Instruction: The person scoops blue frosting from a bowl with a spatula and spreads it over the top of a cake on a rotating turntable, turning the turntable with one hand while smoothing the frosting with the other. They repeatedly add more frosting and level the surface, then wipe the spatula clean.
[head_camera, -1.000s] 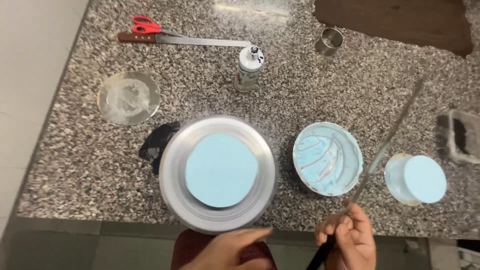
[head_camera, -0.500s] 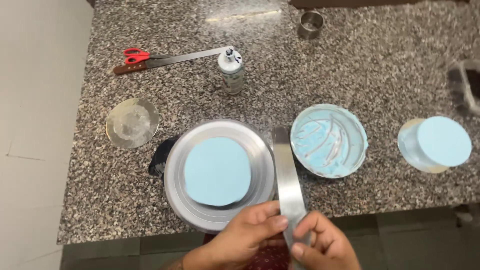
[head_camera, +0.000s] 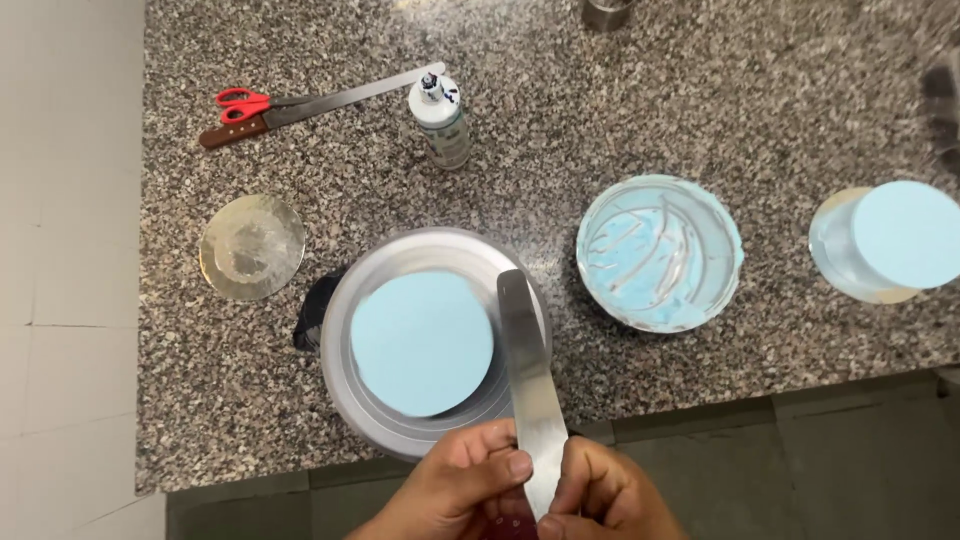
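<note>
2 hands (head_camera: 530, 490) around spatula (head_camera: 530, 380), bowl (head_camera: 660, 252) beside.

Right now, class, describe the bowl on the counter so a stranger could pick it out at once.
Start at the speckled granite counter and find the metal turntable carrying a flat blue cake near its front edge. The bowl sits just right of it. Unlike its neighbours, it is open and streaked inside with scraped blue icing.

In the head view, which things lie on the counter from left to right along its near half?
Round silver board → turntable carrying a blue cake → bowl of blue icing → second blue cake.
</note>
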